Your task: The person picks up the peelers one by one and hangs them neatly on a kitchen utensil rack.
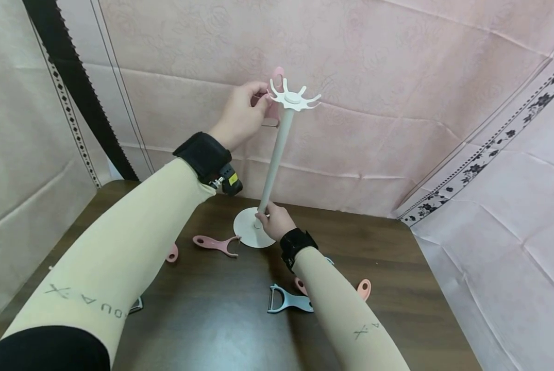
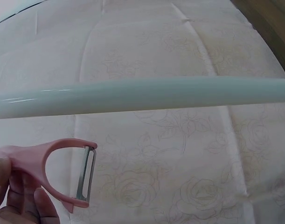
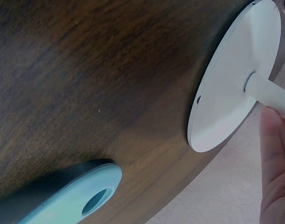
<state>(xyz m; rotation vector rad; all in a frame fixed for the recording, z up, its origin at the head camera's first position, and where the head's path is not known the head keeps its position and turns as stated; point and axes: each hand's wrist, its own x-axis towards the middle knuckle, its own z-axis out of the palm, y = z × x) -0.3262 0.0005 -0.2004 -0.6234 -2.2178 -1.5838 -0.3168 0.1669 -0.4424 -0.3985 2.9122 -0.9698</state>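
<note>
A white stand has a round base (image 1: 246, 226), a pale pole (image 1: 277, 154) and a top ring of curved hooks (image 1: 295, 98). Up by the hooks, my left hand (image 1: 241, 113) pinches a pink peeler (image 2: 32, 158). The peeler's holed handle end (image 1: 279, 72) rises behind a left-hand hook; whether it hangs on that hook I cannot tell. Its metal blade (image 2: 86, 175) points down toward the base, apart from the pole. Low on the pole, just over the base, my right hand (image 1: 279, 221) grips it with thumb and fingers.
On the brown table (image 1: 202, 319) lie another pink peeler (image 1: 214, 245) left of the base and a blue peeler (image 1: 288, 300) in front. An orange-pink handle (image 1: 364, 289) shows beside my right forearm, a pink handle end (image 1: 172, 253) beside my left. Pink cloth (image 1: 397, 154) hangs behind.
</note>
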